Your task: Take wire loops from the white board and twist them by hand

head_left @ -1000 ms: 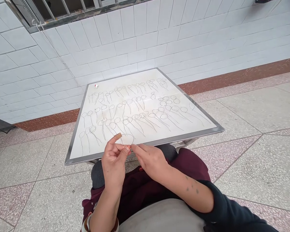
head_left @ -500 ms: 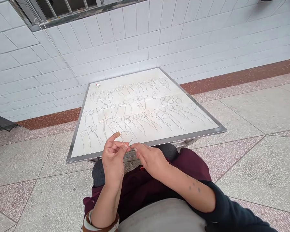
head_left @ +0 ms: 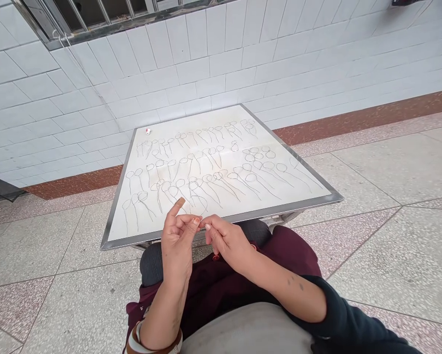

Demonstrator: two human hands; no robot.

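Note:
Above the table's near edge, my left hand pinches a thin looped wire between thumb and a finger. Its round loop stands up behind the fingertips, over the tabletop. One finger of that hand points up, with a tan wrap at its tip. My right hand is closed beside it, thumb and finger pressed together at the same wire, fingertips almost touching the left ones. Rows of similar thin dark wires, most with a round loop and a long tail, lie across the white tabletop.
A small white-and-red object sits at the table's far left corner. The metal table rim runs just beyond my hands. A white tiled wall rises behind, with a barred window at upper left. Speckled floor surrounds the table.
Both hands have shifted slightly right, still together. The wire loop has moved right with them, and the right hand's fingers are more bent around their pinch.

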